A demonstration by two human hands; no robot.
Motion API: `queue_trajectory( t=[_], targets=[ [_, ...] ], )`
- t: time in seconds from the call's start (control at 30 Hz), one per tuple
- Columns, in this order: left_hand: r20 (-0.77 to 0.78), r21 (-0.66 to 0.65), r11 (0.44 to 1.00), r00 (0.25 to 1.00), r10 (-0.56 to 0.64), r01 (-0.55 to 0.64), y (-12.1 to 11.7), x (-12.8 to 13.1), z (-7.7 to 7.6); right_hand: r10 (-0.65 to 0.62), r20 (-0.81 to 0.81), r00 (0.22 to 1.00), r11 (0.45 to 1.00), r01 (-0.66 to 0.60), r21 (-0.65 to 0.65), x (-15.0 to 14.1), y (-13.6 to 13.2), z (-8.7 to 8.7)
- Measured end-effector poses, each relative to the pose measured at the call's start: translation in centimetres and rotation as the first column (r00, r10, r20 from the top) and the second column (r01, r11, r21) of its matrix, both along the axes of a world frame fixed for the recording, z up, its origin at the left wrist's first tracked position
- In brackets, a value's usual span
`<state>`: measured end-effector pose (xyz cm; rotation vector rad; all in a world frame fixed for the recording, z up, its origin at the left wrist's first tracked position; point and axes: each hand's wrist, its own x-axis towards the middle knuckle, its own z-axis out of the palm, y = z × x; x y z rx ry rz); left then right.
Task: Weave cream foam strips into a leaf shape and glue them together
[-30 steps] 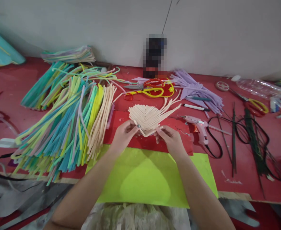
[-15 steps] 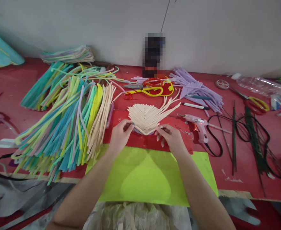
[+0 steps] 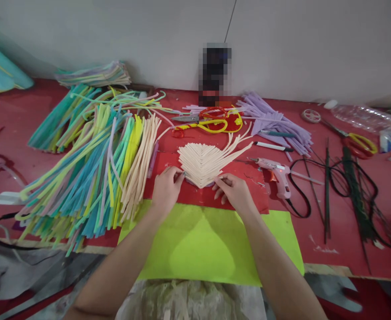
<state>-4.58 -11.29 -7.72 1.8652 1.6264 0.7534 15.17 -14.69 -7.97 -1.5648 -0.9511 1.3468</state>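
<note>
A cream leaf-shaped piece made of pipe cleaners [image 3: 201,162] lies over a red sheet [image 3: 249,191], its rows meeting in a V along the middle. Loose stem ends trail from its upper right side. My left hand [image 3: 169,186] pinches the lower left edge between thumb and fingers. At the lower right edge, my right hand [image 3: 234,191] has thumb and forefinger closed, the other fingers curled beneath. Something pale violet peeks out under the tip. Left of the piece is a bundle of cream pipe cleaners [image 3: 142,164].
A large heap of coloured pipe cleaners [image 3: 92,178] fills the left. Scissors [image 3: 212,126] and purple pipe cleaners [image 3: 275,120] lie behind. On the right are a pink glue gun [image 3: 280,173], its black cord, more scissors [image 3: 358,140] and dark green wires [image 3: 353,195]. A lime sheet [image 3: 204,249] lies in front.
Both hands keep their places at the piece's lower edges. My right hand has shifted very slightly left; the view has moved a little.
</note>
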Motion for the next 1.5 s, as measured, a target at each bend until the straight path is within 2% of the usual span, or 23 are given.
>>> queue_trajectory(
  t=[0.17, 0.37, 0.53, 0.63, 0.73, 0.8, 1.13, 1.33, 1.5],
  targets=[
    [0.01, 0.001, 1.0, 1.0, 0.017, -0.018, 0.0, -0.1, 0.0, 0.022, -0.015, 1.0, 1.0, -0.022, 0.001, 0.1, -0.1, 0.1],
    [0.175, -0.095, 0.995, 0.983, 0.059, -0.043, 0.1, 0.0, 0.4, 0.06, -0.027, 0.998, 0.998, -0.06, 0.012, 0.3, -0.1, 0.4],
    [0.249, -0.023, 0.997, 0.966, 0.073, -0.07, 0.1, 0.2, 0.7, -0.005, -0.042, 0.999, 0.999, 0.007, 0.049, 0.4, -0.1, 0.4],
    [0.391, -0.072, 0.996, 0.917, 0.073, -0.048, 0.3, 0.5, 0.7, -0.044, -0.071, 0.997, 0.995, 0.05, 0.085, 0.4, -0.2, 0.5],
    [0.552, -0.185, 0.982, 0.831, 0.061, 0.051, 0.4, 0.9, 0.7, -0.06, -0.101, 0.993, 0.989, 0.073, 0.128, 0.3, -0.2, 0.6],
    [0.604, -0.222, 0.968, 0.796, 0.042, 0.117, 0.3, 1.1, 0.7, -0.058, -0.105, 0.993, 0.985, 0.074, 0.155, 0.2, -0.2, 0.8],
    [0.537, -0.22, 0.956, 0.842, -0.046, 0.192, -0.3, 1.4, 0.5, 0.012, -0.133, 0.991, 0.976, 0.017, 0.218, -0.4, -0.4, 0.7],
    [0.615, -0.213, 0.96, 0.789, -0.012, 0.18, -0.2, 1.5, 0.2, 0.013, -0.137, 0.99, 0.974, 0.018, 0.225, -0.3, -0.4, 0.7],
    [0.612, -0.212, 0.963, 0.791, 0.0, 0.164, -0.3, 1.6, 0.3, 0.001, -0.145, 0.989, 0.974, 0.032, 0.222, -0.3, -0.4, 0.7]
  ],
)
